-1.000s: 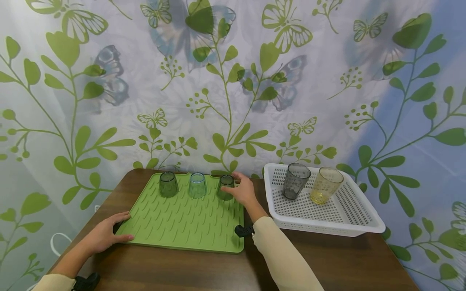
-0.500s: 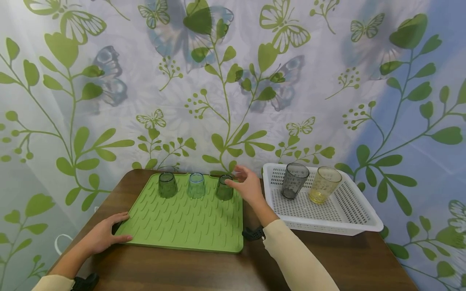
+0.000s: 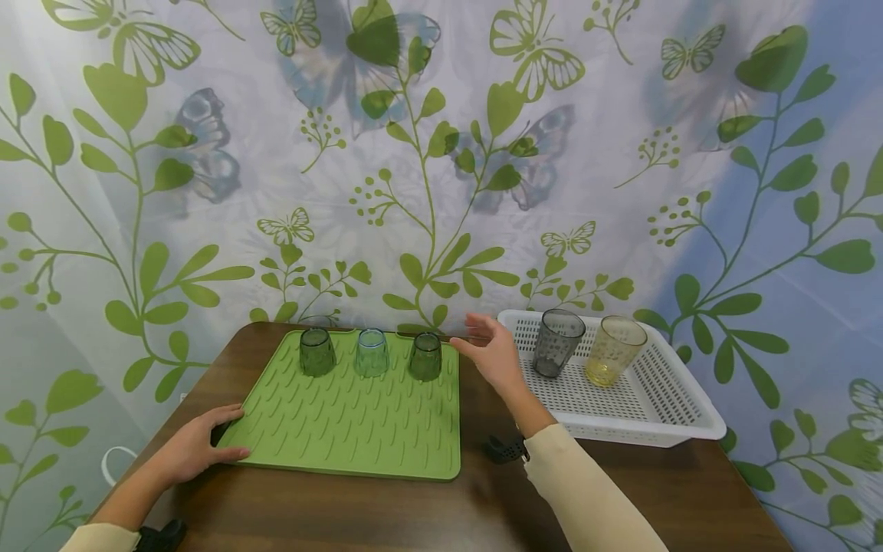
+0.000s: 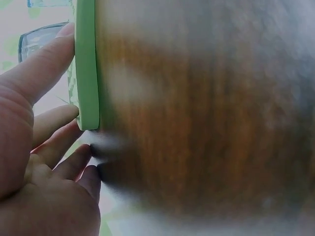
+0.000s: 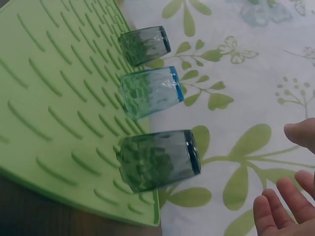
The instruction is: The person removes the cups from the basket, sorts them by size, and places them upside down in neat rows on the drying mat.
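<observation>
Three small glasses stand in a row, wider end down, along the far side of a green ribbed drying mat (image 3: 345, 429): a dark grey glass (image 3: 317, 353), a blue-tinted glass (image 3: 372, 353) and another dark grey glass (image 3: 425, 357). My right hand (image 3: 493, 356) is apart from the rightmost glass, over the gap between mat and basket, fingers spread and holding nothing. In the right wrist view, the same hand's fingers (image 5: 290, 206) show at the right edge, away from the glass. My left hand (image 3: 196, 445) touches the mat's left edge, thumb and index finger (image 4: 56, 120) against it.
Right of the mat, a white perforated basket (image 3: 614, 429) holds a tall grey tumbler (image 3: 557, 345) and a tall yellow tumbler (image 3: 614, 353). Everything stands on a brown wooden table (image 3: 386, 514). A leaf-patterned curtain (image 3: 441, 153) hangs directly behind.
My right hand has let go of the rightmost glass and moved right, away from it. That glass stays in place on the mat. The left hand has stayed at the mat's edge.
</observation>
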A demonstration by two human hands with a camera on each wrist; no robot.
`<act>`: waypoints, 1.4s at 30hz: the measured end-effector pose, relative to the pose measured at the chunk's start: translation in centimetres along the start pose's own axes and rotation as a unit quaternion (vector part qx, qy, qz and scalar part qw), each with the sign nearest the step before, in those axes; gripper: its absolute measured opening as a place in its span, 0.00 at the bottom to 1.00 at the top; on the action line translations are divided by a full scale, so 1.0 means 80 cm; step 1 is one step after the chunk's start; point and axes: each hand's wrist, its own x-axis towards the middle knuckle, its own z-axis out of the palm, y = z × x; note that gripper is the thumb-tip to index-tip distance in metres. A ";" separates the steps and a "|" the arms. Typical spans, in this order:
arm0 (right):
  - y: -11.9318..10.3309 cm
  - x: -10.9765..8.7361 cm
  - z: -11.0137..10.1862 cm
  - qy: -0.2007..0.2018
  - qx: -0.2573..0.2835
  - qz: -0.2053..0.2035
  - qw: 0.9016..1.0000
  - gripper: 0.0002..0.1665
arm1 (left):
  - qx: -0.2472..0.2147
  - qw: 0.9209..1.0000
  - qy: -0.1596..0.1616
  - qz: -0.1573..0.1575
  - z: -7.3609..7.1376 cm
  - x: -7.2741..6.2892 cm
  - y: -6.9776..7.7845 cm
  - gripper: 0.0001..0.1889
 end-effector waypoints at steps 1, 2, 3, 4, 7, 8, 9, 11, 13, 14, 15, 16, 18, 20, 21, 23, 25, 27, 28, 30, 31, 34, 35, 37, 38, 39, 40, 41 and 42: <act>0.001 -0.002 -0.004 0.001 0.000 -0.001 1.000 0.35 | 0.001 1.000 0.000 0.000 0.000 0.000 0.000 0.46; 0.001 -0.003 -0.008 0.002 0.002 -0.001 1.000 0.35 | 0.002 1.000 0.000 0.000 0.001 0.000 0.001 0.46; 0.002 -0.005 -0.012 0.004 0.004 -0.001 1.000 0.35 | 0.004 1.000 0.000 0.000 0.001 0.000 0.001 0.46; 0.002 -0.007 -0.017 0.005 0.003 -0.002 1.000 0.35 | 0.006 1.000 0.000 0.000 0.001 -0.001 0.001 0.45; 0.002 -0.012 -0.029 0.012 0.001 0.000 1.000 0.34 | 0.012 1.000 0.000 0.000 0.001 -0.001 0.001 0.45; 0.002 -0.014 -0.032 0.015 0.002 0.001 1.000 0.33 | 0.014 1.000 0.001 0.000 0.001 -0.002 0.001 0.45; 0.003 -0.015 -0.036 0.016 0.000 0.000 1.000 0.33 | 0.017 1.000 0.002 0.000 0.001 -0.002 0.001 0.45; 0.004 -0.017 -0.043 0.022 -0.002 0.000 1.000 0.33 | 0.022 1.000 0.003 0.001 0.002 -0.002 0.001 0.45; 0.006 -0.018 -0.050 0.025 -0.002 0.000 1.000 0.34 | 0.025 1.000 0.005 0.001 0.002 -0.003 0.001 0.45; 0.007 -0.019 -0.054 0.027 -0.004 0.000 1.000 0.34 | 0.027 1.000 0.005 0.001 0.001 -0.003 0.001 0.44; 0.007 -0.019 -0.057 0.029 -0.006 0.001 1.000 0.34 | 0.029 1.000 0.005 0.002 0.001 -0.003 0.001 0.44; 0.008 -0.020 -0.060 0.033 -0.008 0.003 0.999 0.34 | 0.030 1.000 0.006 0.002 0.001 -0.003 0.002 0.44; 0.010 -0.021 -0.066 0.038 -0.010 0.003 0.999 0.35 | 0.030 1.000 0.007 0.004 0.001 -0.004 0.002 0.44; 0.011 -0.021 -0.072 0.045 -0.013 0.002 0.999 0.35 | 0.030 1.000 0.008 0.005 0.001 -0.005 0.003 0.43; 0.012 -0.021 -0.075 0.049 -0.014 0.000 0.999 0.35 | 0.030 1.000 0.008 0.005 0.002 -0.005 0.003 0.43; 0.012 -0.022 -0.081 0.055 -0.013 -0.004 0.998 0.33 | 0.029 1.000 0.009 0.005 0.002 -0.005 0.003 0.43; 0.015 -0.022 -0.088 0.063 -0.018 -0.006 0.998 0.32 | 0.029 1.000 0.010 0.005 0.002 -0.006 0.003 0.43; 0.015 -0.022 -0.095 0.068 -0.019 -0.003 0.997 0.32 | 0.030 0.999 0.011 0.003 0.002 -0.006 0.003 0.43; 0.016 -0.022 -0.098 0.072 -0.019 -0.001 0.997 0.31 | 0.030 0.999 0.011 0.002 0.002 -0.006 0.003 0.43; 0.018 -0.022 -0.104 0.081 -0.023 0.005 0.996 0.31 | 0.031 0.999 0.012 0.000 0.001 -0.006 0.003 0.44; 0.019 -0.022 -0.108 0.085 -0.020 0.007 0.996 0.32 | 0.032 0.999 0.013 0.000 0.001 -0.006 0.003 0.44; 0.023 -0.020 -0.117 0.100 -0.021 0.010 0.995 0.32 | 0.039 0.999 0.018 0.005 0.003 -0.007 0.003 0.43; 0.024 -0.020 -0.121 0.105 -0.022 0.012 0.994 0.32 | 0.042 0.999 0.022 0.009 0.003 -0.007 0.003 0.43; 0.026 -0.020 -0.128 0.114 -0.023 0.012 0.993 0.31 | 0.048 0.998 0.031 0.021 0.004 -0.007 0.007 0.42; 0.026 -0.020 -0.131 0.119 -0.025 0.014 0.992 0.31 | 0.050 0.998 0.035 0.027 0.004 -0.006 0.010 0.42; 0.026 -0.021 -0.135 0.124 -0.026 0.016 0.992 0.31 | 0.052 0.997 0.042 0.031 0.004 -0.006 0.013 0.41; 0.026 -0.021 -0.138 0.129 -0.030 0.019 0.991 0.31 | 0.051 0.997 0.047 0.035 0.004 -0.005 0.018 0.41; 0.027 -0.022 -0.141 0.133 -0.030 0.020 0.991 0.32 | 0.051 0.996 0.053 0.040 0.004 -0.003 0.023 0.41; 0.028 -0.022 -0.144 0.138 -0.033 0.021 0.990 0.32 | 0.053 0.996 0.060 0.045 0.004 -0.002 0.028 0.41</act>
